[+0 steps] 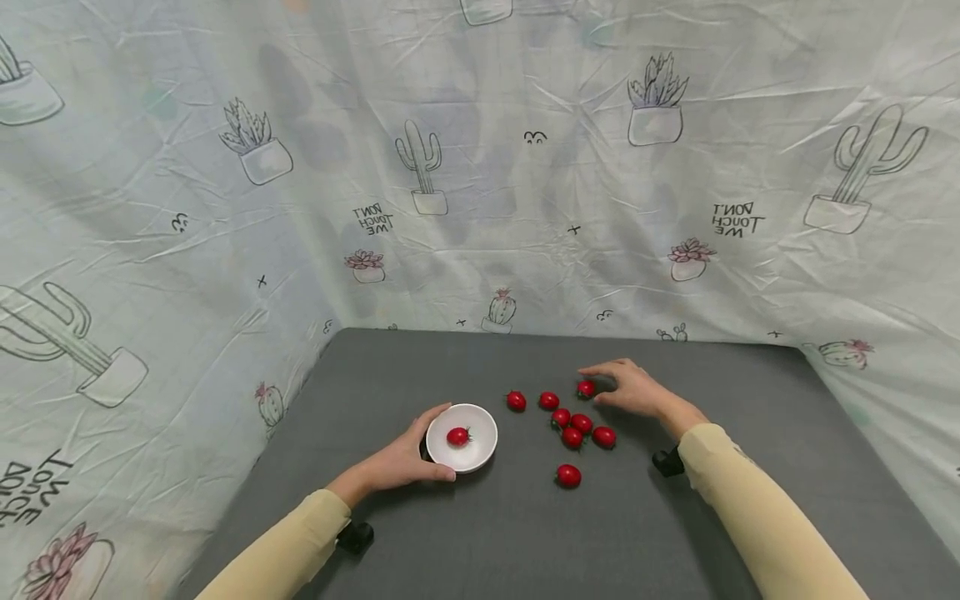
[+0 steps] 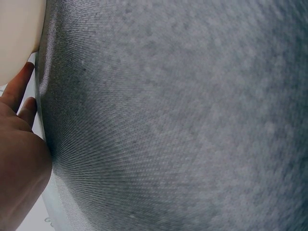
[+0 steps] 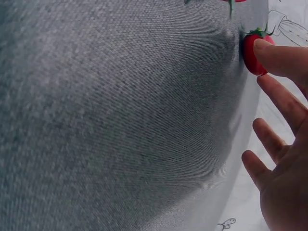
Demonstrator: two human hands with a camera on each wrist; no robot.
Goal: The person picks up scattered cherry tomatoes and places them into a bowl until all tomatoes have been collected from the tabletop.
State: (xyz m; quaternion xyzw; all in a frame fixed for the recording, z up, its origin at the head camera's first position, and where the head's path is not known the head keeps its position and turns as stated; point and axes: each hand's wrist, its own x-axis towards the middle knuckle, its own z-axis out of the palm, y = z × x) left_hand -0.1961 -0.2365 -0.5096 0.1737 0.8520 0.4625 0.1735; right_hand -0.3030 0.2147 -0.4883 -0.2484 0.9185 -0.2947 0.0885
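A white bowl (image 1: 480,446) sits on the grey table (image 1: 465,533) with one red cherry tomato (image 1: 457,436) in it. My left hand (image 1: 405,460) grips the bowl's left rim, thumb on the near side and fingers on the far side. The left wrist view shows the bowl's side (image 2: 17,43) above my left hand (image 2: 19,159). To the right of the bowl lie several loose tomatoes (image 1: 572,437). My right hand (image 1: 628,388) rests over the farthest tomato (image 1: 586,387). In the right wrist view one fingertip (image 3: 269,50) touches this tomato (image 3: 251,55), and the other fingers are spread and straight.
A cactus-print cloth (image 1: 480,167) rises behind the table and along both sides. One tomato (image 1: 567,476) lies apart, nearer to me. Bare grey table stretches in front of the bowl and to the far right (image 1: 787,433).
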